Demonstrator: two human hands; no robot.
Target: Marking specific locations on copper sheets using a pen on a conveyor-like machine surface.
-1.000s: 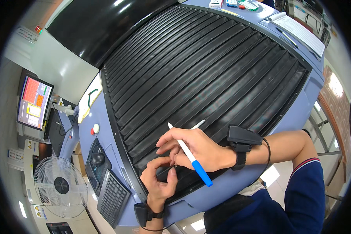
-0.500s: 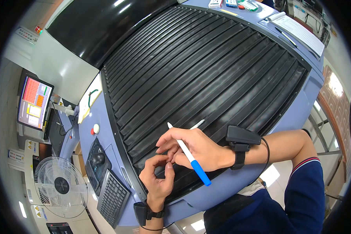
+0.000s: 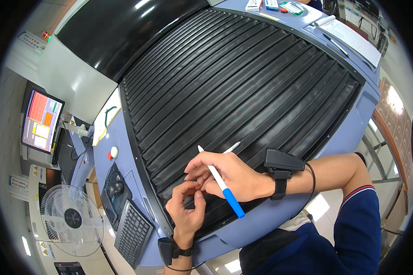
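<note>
A white pen with a blue end [image 3: 233, 202] slants across my right hand [image 3: 236, 176], held in its curled fingers. Its thin white tip points up and left, past the index finger. Beyond the knuckles, a second white stick-like piece [image 3: 233, 147] shows above the black ribbed cover [image 3: 225, 105]; I cannot tell whether it lies there or is held. My left hand [image 3: 186, 208] is closed, fingers bent, and its fingertips meet those of my right hand. Anything pinched between the two hands is hidden or too small to make out. Both wrists carry black strapped devices.
At the left are a keyboard [image 3: 134, 233], a black mouse [image 3: 116, 186], a round button [image 3: 114, 152], a fan [image 3: 72, 219] and a monitor [image 3: 42, 121]. An open notebook [image 3: 351, 39] and small boxes [image 3: 253, 5] rest at the far right. A blue-grey frame [image 3: 348, 114] borders the cover.
The pen's blue end has shifted slightly left in my right hand. Both hands otherwise keep nearly the same place and pose.
</note>
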